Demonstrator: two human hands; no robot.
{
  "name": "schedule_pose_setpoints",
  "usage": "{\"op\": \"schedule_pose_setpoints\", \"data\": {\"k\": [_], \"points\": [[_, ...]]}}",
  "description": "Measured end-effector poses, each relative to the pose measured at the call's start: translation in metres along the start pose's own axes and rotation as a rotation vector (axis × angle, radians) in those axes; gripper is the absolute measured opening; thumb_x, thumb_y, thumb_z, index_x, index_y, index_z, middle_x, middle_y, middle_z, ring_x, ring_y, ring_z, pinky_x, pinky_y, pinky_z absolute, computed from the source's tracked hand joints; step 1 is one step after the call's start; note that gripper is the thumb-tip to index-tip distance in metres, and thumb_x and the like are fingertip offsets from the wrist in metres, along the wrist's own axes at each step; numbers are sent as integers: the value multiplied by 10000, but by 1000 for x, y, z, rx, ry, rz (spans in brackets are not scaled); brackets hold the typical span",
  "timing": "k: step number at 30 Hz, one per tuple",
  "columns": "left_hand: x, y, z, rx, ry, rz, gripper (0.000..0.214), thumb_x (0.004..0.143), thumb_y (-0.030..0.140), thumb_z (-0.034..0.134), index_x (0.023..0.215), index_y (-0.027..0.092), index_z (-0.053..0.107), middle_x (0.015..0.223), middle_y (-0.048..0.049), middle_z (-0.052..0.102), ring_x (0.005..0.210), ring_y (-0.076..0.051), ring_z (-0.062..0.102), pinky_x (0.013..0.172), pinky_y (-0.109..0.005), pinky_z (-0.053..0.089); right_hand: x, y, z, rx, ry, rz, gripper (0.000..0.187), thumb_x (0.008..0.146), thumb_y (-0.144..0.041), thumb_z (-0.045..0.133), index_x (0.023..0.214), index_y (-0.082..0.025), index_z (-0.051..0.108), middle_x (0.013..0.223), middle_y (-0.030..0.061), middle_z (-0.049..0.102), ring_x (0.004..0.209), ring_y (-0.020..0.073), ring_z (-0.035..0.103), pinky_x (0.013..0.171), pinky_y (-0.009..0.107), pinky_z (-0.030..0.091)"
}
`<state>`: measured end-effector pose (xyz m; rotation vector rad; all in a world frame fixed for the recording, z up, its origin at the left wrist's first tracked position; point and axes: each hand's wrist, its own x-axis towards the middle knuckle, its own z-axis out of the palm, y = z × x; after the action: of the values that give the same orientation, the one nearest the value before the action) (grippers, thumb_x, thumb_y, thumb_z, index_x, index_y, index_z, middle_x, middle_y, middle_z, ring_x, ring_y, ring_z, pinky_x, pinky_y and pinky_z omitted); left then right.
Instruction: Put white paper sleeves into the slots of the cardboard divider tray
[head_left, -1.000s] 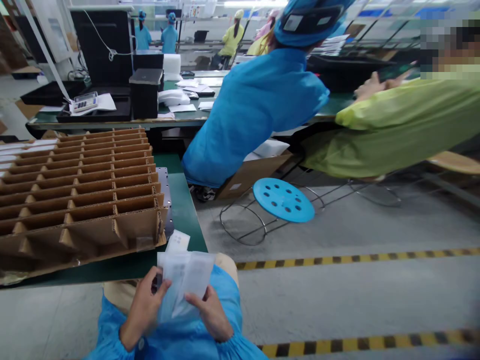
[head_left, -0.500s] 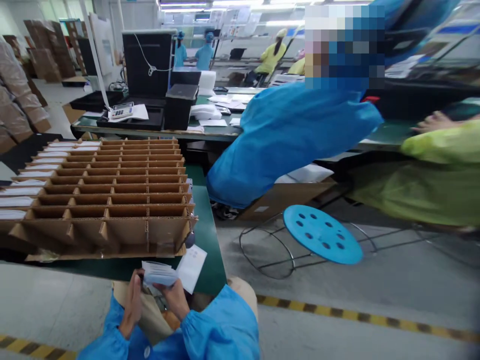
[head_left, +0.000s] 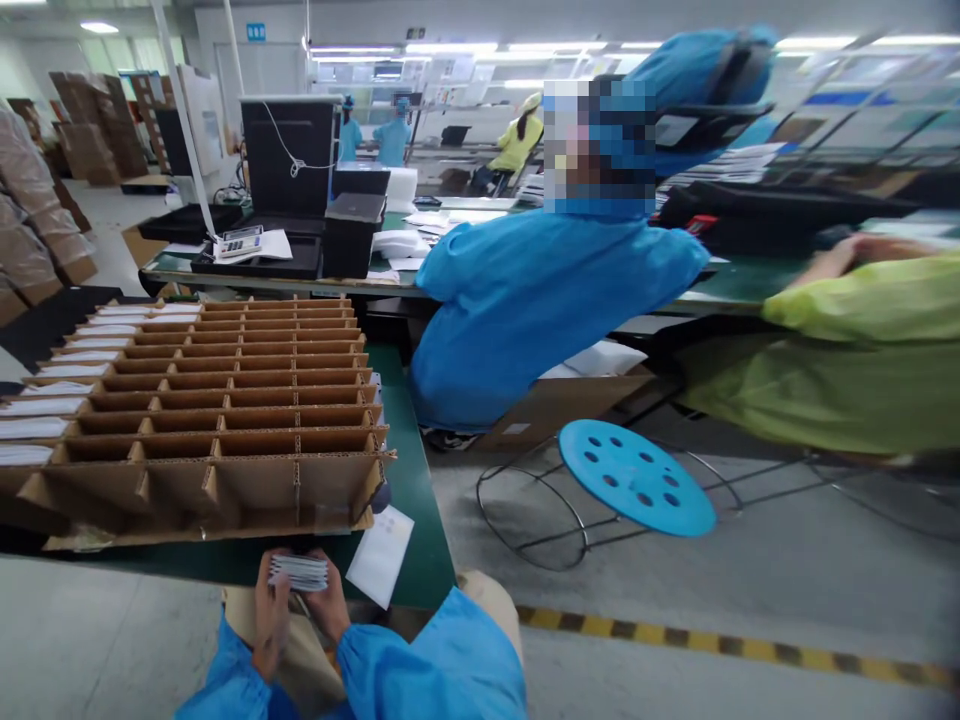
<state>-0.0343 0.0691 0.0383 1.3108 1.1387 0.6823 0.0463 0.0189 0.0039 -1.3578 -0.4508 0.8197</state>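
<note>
Between my two hands, just off the near table edge, is a small stack of thin white packets (head_left: pixel 298 573), seen edge-on. My left hand (head_left: pixel 268 610) grips its left end, the thumb across the near side. My right hand (head_left: pixel 327 596) closes round its right end. What the packets contain I cannot make out. To the right of my hands a white card or envelope (head_left: pixel 381 558) with faint grey marks lies on the green table. Just beyond stands a cardboard divider box (head_left: pixel 255 485); white packets (head_left: pixel 34 428) fill slots along its left side.
A dark round object (head_left: pixel 381 497) sits by the box's near right corner. A blue round stool (head_left: pixel 637 477) stands on the floor at right. A co-worker in blue (head_left: pixel 555 290) leans at the back bench; another in yellow-green (head_left: pixel 862 340) sits further right.
My hands have drawn closer together round the packets, which now sit squared and further left. The view has tilted up slightly. The co-worker in blue has shifted left and leans less far.
</note>
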Motion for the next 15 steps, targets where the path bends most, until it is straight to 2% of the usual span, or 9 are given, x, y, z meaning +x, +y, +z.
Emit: {"op": "schedule_pose_setpoints", "data": {"k": [2, 4, 7, 9, 11, 13, 15], "points": [[1, 2, 1, 25, -5, -52, 595, 678, 711, 552, 1014, 220, 550, 1034, -113, 670, 1057, -327, 612, 934, -470, 502, -2, -3, 1, 8, -4, 34, 349, 575, -383, 767, 789, -218, 547, 672, -9, 646, 692, 210, 632, 659, 324, 521], [2, 5, 3, 38, -16, -73, 541, 715, 669, 544, 1042, 237, 544, 1082, -98, 663, 1089, -318, 606, 977, -490, 478, -1, -6, 0, 20, -4, 56, 360, 579, -378, 755, 845, -224, 567, 733, 7, 672, 766, 239, 653, 727, 354, 525], [0, 11, 5, 45, -69, -57, 474, 715, 666, 541, 1034, 318, 580, 1159, -51, 644, 1179, -291, 561, 1021, -436, 465, 2, -13, -6, 21, -8, 52, 267, 612, -400, 712, 797, -255, 584, 760, 4, 681, 802, 263, 653, 772, 388, 518], [-5, 17, 3, 99, -183, -18, 504, 679, 637, 617, 1061, 309, 591, 1166, -62, 646, 1185, -291, 556, 1031, -423, 463, 2, -19, -12, 11, -2, 51, 223, 622, -433, 683, 749, -272, 596, 751, 8, 680, 820, 275, 647, 793, 401, 512], [-12, 25, -5, 204, -308, 30, 567, 678, 584, 662, 1114, 231, 574, 1149, -111, 652, 1142, -299, 582, 1026, -446, 466, -5, -25, -18, -1, 10, 67, 225, 611, -460, 662, 723, -271, 614, 731, 26, 677, 812, 284, 641, 796, 409, 511], [-22, 35, -17, 302, -405, 59, 595, 707, 522, 674, 1177, 183, 538, 1157, -139, 644, 1104, -285, 600, 1012, -441, 473, -20, -30, -22, -17, 5, 99, 235, 613, -479, 638, 703, -262, 632, 711, 48, 671, 774, 290, 635, 765, 413, 517], [-35, 48, -30, 355, -496, 96, 580, 710, 451, 708, 1208, 205, 540, 1194, -130, 629, 1112, -263, 596, 1013, -401, 477, -42, -34, -23, -17, -15, 138, 238, 630, -487, 623, 698, -262, 655, 725, 67, 672, 760, 300, 634, 745, 416, 520]]}}
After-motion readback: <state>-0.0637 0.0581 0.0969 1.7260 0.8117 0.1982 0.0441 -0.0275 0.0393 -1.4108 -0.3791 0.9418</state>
